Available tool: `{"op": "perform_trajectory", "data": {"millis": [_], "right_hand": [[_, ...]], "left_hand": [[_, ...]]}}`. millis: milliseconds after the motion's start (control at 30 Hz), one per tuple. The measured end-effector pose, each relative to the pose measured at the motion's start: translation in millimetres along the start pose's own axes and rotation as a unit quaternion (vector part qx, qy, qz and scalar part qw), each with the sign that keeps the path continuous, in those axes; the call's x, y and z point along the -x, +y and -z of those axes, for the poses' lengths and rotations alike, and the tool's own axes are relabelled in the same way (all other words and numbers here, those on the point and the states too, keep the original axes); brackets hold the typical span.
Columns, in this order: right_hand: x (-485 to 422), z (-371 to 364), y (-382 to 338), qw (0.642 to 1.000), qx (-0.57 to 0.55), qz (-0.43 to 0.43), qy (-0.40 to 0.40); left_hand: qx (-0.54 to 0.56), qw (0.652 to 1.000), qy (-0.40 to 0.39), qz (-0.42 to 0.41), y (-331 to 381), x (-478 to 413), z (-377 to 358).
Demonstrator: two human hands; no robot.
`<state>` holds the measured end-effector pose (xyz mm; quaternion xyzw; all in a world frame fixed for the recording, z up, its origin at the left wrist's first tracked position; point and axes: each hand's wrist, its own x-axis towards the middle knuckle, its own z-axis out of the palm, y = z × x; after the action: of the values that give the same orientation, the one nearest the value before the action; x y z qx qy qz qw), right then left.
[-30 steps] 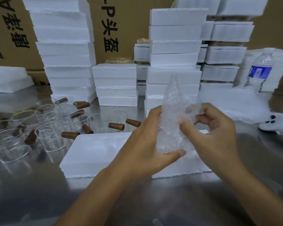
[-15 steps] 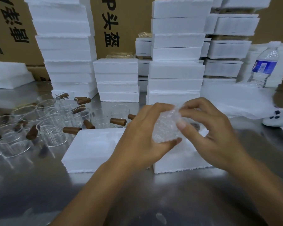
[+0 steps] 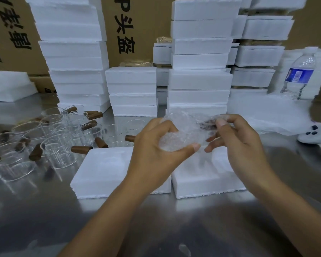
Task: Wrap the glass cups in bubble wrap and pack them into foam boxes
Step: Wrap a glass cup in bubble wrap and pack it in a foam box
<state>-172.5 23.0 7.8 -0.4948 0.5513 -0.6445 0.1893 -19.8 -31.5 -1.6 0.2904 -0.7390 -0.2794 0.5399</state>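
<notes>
Above the metal table (image 3: 44, 210), over two open foam pieces that lie side by side and touch, the left foam box (image 3: 100, 167) and the right foam box (image 3: 202, 179), I hold a bubble-wrapped cup (image 3: 182, 134) in the air. My left hand (image 3: 154, 147) curls round it, thumb under, fingers over the top. My right hand (image 3: 241, 145) pinches the loose end of the wrap between thumb and forefinger, its other fingers loosely spread below. Something brown shows dimly through the wrap near that pinch. Off to my left stand bare glass cups (image 3: 50, 138) with brown handles, crowded together. Stacks of foam boxes (image 3: 200, 62) rise behind, with a water bottle (image 3: 298, 75) and a white controller (image 3: 311, 138) at far right.
</notes>
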Motion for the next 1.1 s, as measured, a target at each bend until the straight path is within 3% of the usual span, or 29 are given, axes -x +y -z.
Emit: {"op": "perform_trajectory", "data": {"millis": [333, 467, 600, 867, 1100], "right_hand": [[-7.4, 6.9, -2.8, 0.996, -0.049, -0.068, 0.008], [-14.8, 12.5, -2.8, 0.988, -0.071, -0.126, 0.054], [-18.6, 16.4, -2.0, 0.982, -0.061, -0.166, 0.063], [-22.0, 22.4, 4.2, 0.976, 0.061, -0.206, -0.019], [-18.1, 29.4, 11.0, 0.944, 0.282, -0.127, -0.112]], "left_hand": [[-0.054, 0.986, -0.150, 0.042, 1.9, 0.7, 3.5], [0.070, 0.966, -0.226, 0.106, 2.0, -1.7, 8.9], [0.120, 0.957, -0.235, 0.120, -1.1, -4.9, 12.7], [0.068, 0.951, -0.267, 0.140, -11.7, -2.9, 10.7], [-0.083, 0.948, -0.294, 0.093, -16.2, -2.2, 14.5]]}}
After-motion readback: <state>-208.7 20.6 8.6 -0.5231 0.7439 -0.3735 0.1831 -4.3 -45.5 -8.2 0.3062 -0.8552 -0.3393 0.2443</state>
